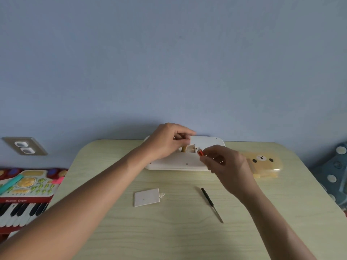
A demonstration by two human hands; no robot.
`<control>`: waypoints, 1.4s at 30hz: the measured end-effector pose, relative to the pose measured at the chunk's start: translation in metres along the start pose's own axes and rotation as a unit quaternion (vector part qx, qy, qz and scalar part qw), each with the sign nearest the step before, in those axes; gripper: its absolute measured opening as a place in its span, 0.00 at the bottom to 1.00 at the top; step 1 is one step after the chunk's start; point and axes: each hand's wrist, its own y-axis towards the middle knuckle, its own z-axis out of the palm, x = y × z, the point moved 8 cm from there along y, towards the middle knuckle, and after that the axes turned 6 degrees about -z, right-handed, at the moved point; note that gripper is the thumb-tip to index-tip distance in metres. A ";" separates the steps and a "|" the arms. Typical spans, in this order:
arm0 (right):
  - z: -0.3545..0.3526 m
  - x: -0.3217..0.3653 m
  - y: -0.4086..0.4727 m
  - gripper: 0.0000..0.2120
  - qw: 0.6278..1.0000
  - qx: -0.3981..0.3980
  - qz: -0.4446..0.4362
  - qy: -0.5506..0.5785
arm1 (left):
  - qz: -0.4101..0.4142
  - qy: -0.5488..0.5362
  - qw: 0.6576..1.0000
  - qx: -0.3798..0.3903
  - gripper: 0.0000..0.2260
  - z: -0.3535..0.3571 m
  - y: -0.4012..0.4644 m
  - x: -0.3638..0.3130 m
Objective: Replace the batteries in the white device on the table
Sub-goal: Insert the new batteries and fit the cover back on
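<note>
The white device (180, 162) lies face down at the far edge of the table, its battery compartment (191, 148) open. My left hand (169, 141) is above the compartment's left side, its fingers pinched on a gold battery (184, 149) that stands tilted in the compartment. My right hand (225, 164) grips a red battery (200, 152) at the compartment's right edge. The white battery cover (146, 197) lies loose on the table nearer to me, with a small screw (161, 195) beside it. A black-handled screwdriver (211, 204) rests to the right of the cover.
The pale wood table (169, 231) stands against a blue wall. A yellow bear-faced box (266, 164) sits just right of the device. A red toy keyboard (26, 194) stands left of the table, a wall socket (24, 146) above it. Blue dotted fabric (336, 171) lies at the right.
</note>
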 end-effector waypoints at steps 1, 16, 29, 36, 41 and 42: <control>-0.001 -0.004 0.003 0.01 0.999 -0.011 0.018 0.024 | -0.006 -0.019 1.000 0.012 0.11 0.004 0.001 -0.001; -0.004 -0.033 0.012 0.04 0.974 -0.082 0.141 0.160 | 0.001 -0.075 0.997 -0.027 0.06 -0.002 -0.004 0.010; -0.002 -0.038 0.012 0.05 0.970 -0.085 0.149 0.173 | -0.012 0.034 0.999 -0.038 0.04 -0.014 -0.019 0.020; -0.001 -0.038 0.013 0.05 0.973 -0.083 0.145 0.161 | 0.022 0.130 0.991 0.012 0.04 -0.005 -0.007 0.009; 0.003 -0.030 0.022 0.02 0.982 -0.065 0.120 0.134 | 0.022 0.160 0.987 0.023 0.03 -0.004 0.000 0.001; 0.005 -0.026 0.026 0.01 0.985 -0.054 0.109 0.125 | 0.021 0.149 0.988 0.020 0.03 -0.006 -0.001 0.002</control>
